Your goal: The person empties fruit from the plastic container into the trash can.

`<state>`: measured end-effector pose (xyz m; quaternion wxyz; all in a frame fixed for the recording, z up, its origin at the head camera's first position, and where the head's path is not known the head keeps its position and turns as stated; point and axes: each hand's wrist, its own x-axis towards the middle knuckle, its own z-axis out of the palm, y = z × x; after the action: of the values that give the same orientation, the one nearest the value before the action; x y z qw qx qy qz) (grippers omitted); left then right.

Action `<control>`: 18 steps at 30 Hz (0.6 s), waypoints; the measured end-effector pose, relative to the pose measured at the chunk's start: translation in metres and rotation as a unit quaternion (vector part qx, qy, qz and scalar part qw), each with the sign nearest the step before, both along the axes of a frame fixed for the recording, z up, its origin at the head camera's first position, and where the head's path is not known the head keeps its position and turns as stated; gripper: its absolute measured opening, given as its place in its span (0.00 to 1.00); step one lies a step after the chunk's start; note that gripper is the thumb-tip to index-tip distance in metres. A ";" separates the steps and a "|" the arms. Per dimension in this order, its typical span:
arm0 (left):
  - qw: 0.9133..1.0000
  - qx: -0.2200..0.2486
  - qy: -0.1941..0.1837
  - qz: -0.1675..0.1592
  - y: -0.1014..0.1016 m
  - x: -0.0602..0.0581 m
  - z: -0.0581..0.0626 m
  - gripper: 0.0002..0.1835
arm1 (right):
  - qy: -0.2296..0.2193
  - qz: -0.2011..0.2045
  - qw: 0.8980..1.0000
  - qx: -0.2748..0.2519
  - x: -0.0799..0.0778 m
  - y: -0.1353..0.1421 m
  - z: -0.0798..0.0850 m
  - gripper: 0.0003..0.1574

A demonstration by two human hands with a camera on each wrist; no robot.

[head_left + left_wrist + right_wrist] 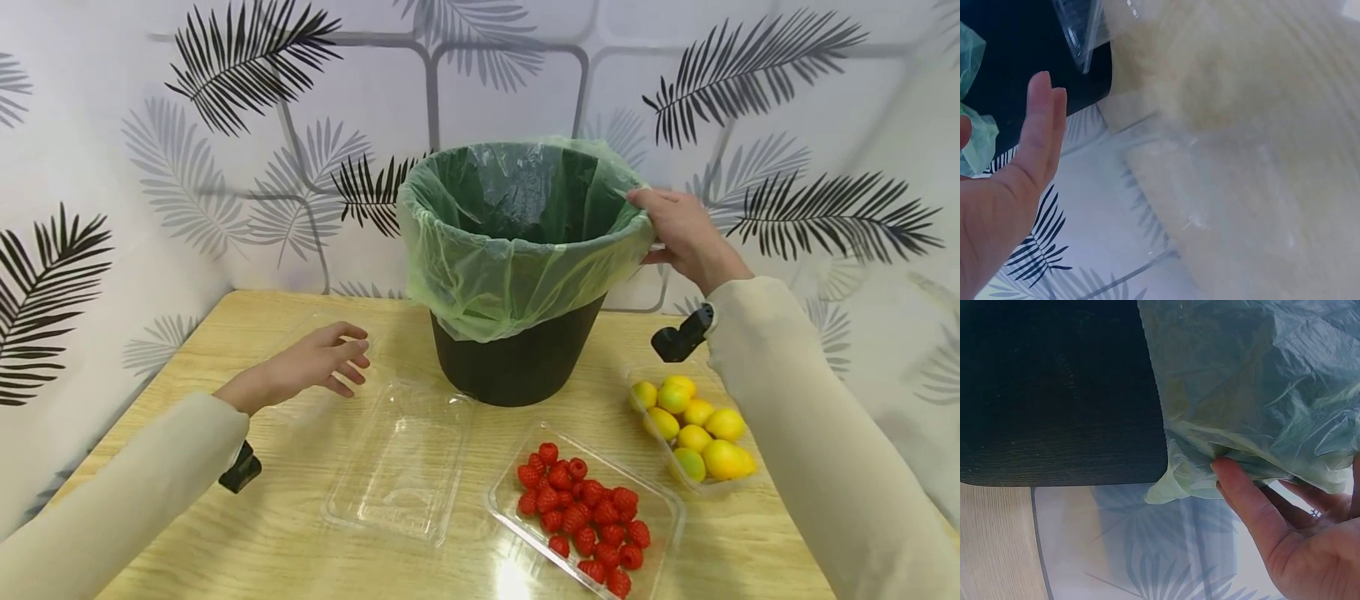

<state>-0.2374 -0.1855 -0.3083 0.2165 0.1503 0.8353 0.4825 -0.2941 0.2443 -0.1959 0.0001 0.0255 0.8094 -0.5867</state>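
Note:
A black bin stands on the table, lined with a thin green plastic bag folded down over its rim. My right hand grips the bag at the bin's right rim, thumb on top and fingers lower down outside. In the right wrist view the thumb lies against the crumpled lower edge of the liner. To the left of the bin, my left hand hovers over the table with loosely bent fingers and holds nothing. A clear plastic tray lies just right of it.
Red raspberries fill part of a clear tray at front right. Behind it, another clear container holds several yellow fruits. More clear plastic lies near the table's left edge. A leaf-patterned wall closes the back.

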 end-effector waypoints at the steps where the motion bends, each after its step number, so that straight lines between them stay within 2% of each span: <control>1: 1.000 -0.004 0.004 0.004 0.000 -0.002 0.002 0.30 | 0.001 0.000 1.000 0.000 0.000 0.000 0.000 0.16; 6: 1.000 -0.013 0.019 0.015 0.002 -0.010 0.016 0.29 | 0.003 -0.002 1.000 0.012 0.001 -0.001 -0.001 0.17; 13: 0.998 0.017 0.038 0.043 0.007 -0.025 0.040 0.30 | 0.009 0.005 1.000 0.012 0.002 -0.001 -0.002 0.16; 18: 0.997 0.028 0.046 0.056 0.012 -0.033 0.058 0.31 | 0.008 0.012 1.000 0.011 0.002 0.001 0.000 0.16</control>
<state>-0.2700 -0.1740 -0.2502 0.1467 0.1316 0.8373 0.5099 -0.2926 0.2454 -0.1963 0.0004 0.0114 0.8163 -0.5776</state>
